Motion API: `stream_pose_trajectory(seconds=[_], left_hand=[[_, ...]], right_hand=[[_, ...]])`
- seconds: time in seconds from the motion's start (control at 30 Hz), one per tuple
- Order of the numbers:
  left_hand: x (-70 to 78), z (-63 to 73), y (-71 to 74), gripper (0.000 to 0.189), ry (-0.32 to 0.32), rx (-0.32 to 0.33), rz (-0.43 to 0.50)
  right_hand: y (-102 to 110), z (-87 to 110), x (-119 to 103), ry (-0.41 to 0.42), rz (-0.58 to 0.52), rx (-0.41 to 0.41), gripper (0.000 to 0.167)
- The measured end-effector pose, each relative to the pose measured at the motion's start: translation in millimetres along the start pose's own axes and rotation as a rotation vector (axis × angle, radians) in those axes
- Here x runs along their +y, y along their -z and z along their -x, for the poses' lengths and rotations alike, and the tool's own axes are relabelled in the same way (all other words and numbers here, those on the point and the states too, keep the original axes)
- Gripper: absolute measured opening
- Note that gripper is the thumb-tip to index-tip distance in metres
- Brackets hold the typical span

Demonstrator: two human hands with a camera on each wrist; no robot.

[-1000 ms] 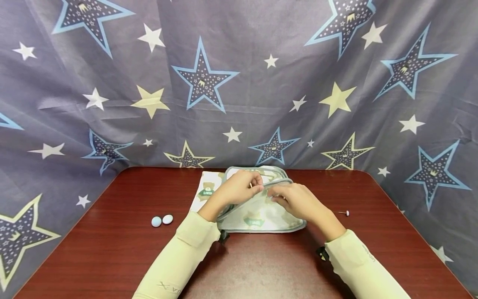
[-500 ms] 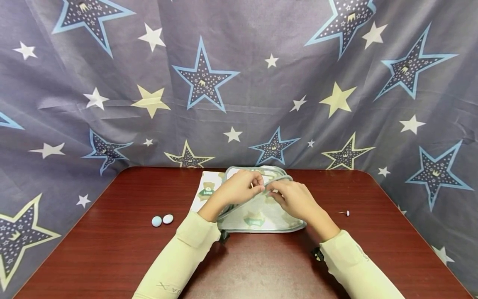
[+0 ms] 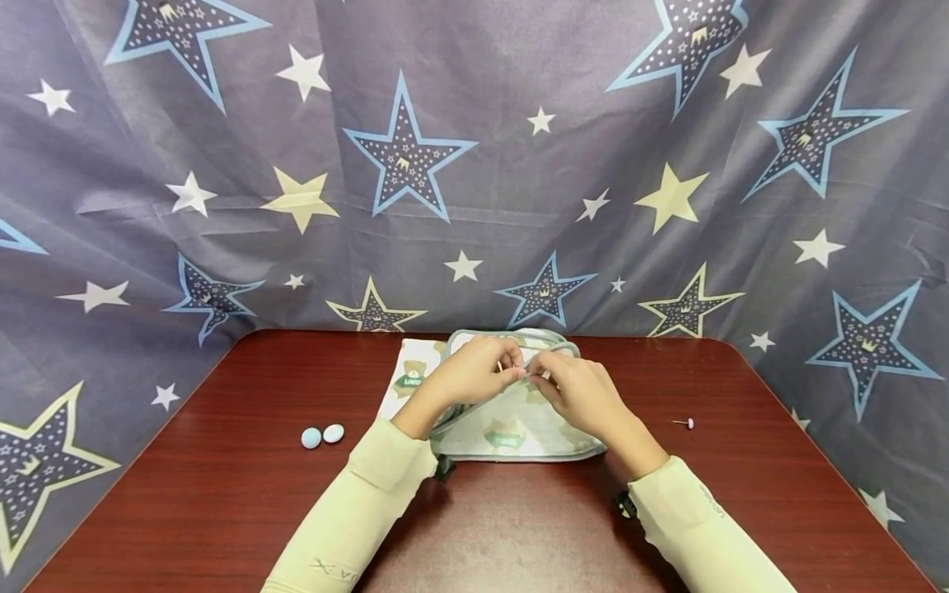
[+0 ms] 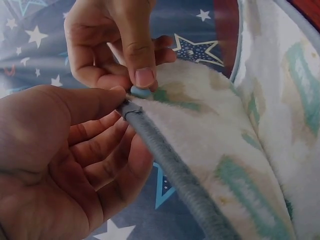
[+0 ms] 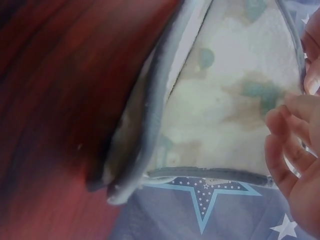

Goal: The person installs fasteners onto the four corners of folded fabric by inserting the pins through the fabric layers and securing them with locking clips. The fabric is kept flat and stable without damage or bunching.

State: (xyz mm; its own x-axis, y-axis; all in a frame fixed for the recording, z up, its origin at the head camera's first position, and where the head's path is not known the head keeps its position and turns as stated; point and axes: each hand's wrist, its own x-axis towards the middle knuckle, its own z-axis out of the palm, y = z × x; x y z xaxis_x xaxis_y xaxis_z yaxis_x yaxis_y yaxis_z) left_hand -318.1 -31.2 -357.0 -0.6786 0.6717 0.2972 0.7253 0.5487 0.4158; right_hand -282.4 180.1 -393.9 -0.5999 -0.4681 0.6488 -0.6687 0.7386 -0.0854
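Left hand [image 3: 478, 368] pinches cloth [image 3: 519, 424] by grey edge [image 4: 174, 165]; right hand [image 3: 586, 393] pinches blue button [image 4: 141, 92] at same edge (pin [image 3: 690, 423] right of cloth). Step, apparently: fastening button; next move calls for steady, aligned press.

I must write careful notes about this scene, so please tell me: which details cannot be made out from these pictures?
Left wrist view: underside of the light-blue piece, hidden by fingers and cloth.
Head view: the cloth area behind the left hand, which covers it.
Head view: lettering on the right sleeve, too small.
Right wrist view: parts of the left hand and right hand, cut off by the right edge.
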Motion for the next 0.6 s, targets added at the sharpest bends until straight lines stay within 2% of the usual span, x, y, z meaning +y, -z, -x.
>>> stream_pose_trajectory(seconds=[0.4, 0.6], left_hand=[[-0.5, 0.2, -0.3, 0.005, -0.011, -0.005, 0.000], [-1.6, 0.0, -0.5, 0.006, -0.015, -0.001, -0.018]], right_hand=[[-5.3, -0.4, 0.6, -0.018, 0.015, 0.039, 0.031], [-5.2, -1.5, -0.3, -0.036, 0.028, 0.088, 0.033]])
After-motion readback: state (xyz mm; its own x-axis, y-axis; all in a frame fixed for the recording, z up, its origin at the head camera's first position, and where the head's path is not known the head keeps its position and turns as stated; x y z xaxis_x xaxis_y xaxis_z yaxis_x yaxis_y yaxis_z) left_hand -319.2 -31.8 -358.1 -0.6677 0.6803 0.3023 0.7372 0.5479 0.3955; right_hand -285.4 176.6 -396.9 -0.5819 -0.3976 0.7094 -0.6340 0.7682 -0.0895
